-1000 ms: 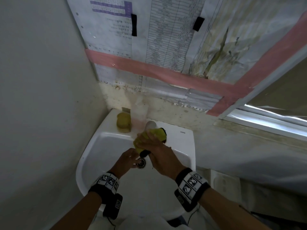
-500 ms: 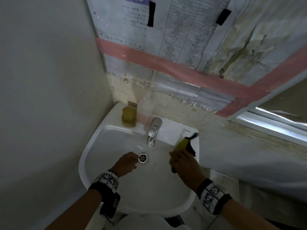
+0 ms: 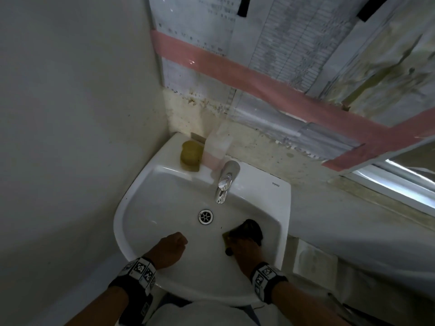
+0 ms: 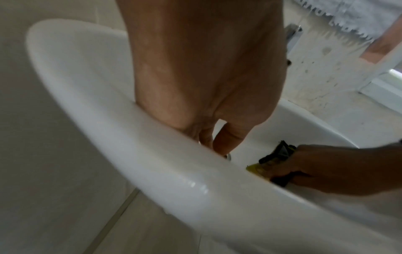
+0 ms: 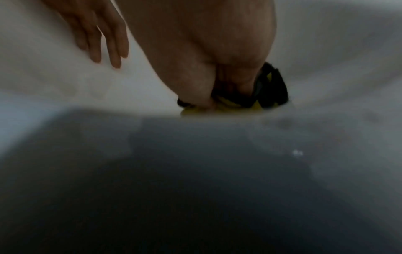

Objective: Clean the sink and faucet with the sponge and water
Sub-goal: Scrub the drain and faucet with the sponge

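Soap bar: a worn yellow-green soap bar sits on the back left ledge of the sink, just beside a clear container with a pink lower part.
Left hand: the left hand hangs inside the basin near the front left wall; the right wrist view shows its fingers straight and relaxed, grip released, holding nothing.
Sink: a white wall-hung sink marked TOTO on its back right ledge, with a round metal drain in the middle of the basin.
Faucet: a chrome faucet stands at the back centre, its spout pointing down over the basin, above the drain.
Sponge: a yellow sponge with a dark scouring side lies pressed against the right inner wall of the basin, right of the drain.
Right hand: the right hand has its grip clenched round the sponge, fingers curled over it, holding it against the porcelain.
Wall: papers held by pink tape hang above the sink.
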